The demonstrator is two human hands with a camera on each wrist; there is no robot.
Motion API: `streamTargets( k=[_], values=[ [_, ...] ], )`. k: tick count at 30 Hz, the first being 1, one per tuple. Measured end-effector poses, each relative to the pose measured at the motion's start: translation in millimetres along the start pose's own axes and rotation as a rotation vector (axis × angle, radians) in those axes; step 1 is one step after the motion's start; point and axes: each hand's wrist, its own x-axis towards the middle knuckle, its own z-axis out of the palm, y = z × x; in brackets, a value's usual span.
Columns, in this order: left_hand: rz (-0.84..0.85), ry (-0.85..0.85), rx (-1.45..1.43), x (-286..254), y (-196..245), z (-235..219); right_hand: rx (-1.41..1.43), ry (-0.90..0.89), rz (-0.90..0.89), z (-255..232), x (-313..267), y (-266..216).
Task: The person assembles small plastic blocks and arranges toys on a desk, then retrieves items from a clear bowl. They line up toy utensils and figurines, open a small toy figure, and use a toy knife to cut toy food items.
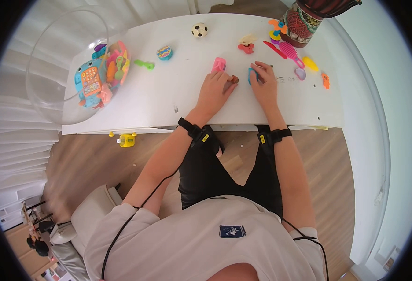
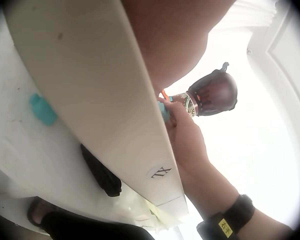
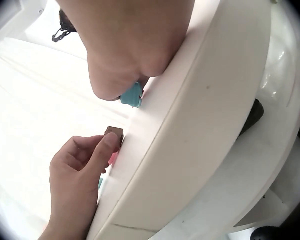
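My left hand (image 1: 214,91) pinches a small brown block (image 1: 234,79) between thumb and fingers, just above the white table; the right wrist view shows the block (image 3: 115,132) at the fingertips. A little to the right, my right hand (image 1: 265,86) has its fingers curled round a blue piece (image 1: 252,76), which shows below the hand as light blue (image 3: 132,95) in the right wrist view. The hands are apart. Directly beyond my left hand lies a pink toy (image 1: 218,64).
At the table's left, a clear round container (image 1: 51,122) holds toys, with a green spoon (image 1: 144,64) and a blue round toy (image 1: 165,53) nearby. A small ball (image 1: 199,30) is at the back. A pink comb (image 1: 290,50) and a patterned vase (image 1: 301,23) stand right.
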Motion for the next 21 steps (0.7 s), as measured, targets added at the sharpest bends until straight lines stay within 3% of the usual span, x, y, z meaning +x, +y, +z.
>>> streamTargets(
  k=[5, 11, 13, 16, 21],
  values=[
    [0.010, 0.009, -0.031, 0.5, 3.5, -2.9, -0.004, -0.049, 0.014, -4.7, 1.7, -12.7],
    [-0.022, -0.016, -0.050, 0.5, 7.8, -5.8, -0.053, 0.030, 0.132, -3.1, 2.6, -16.1],
    [-0.045, -0.021, -0.063, 1.3, 7.7, -5.6, -0.170, 0.062, 0.027, -2.5, 2.3, -15.6],
    [0.032, -0.053, -0.009, 2.3, 3.7, -4.0, -0.190, 0.028, 0.057, 0.1, 3.6, -16.3],
    [-0.038, -0.004, -0.049, 2.0, 3.4, -3.0, -0.088, -0.054, -0.021, 0.5, 0.0, -10.9]
  ],
)
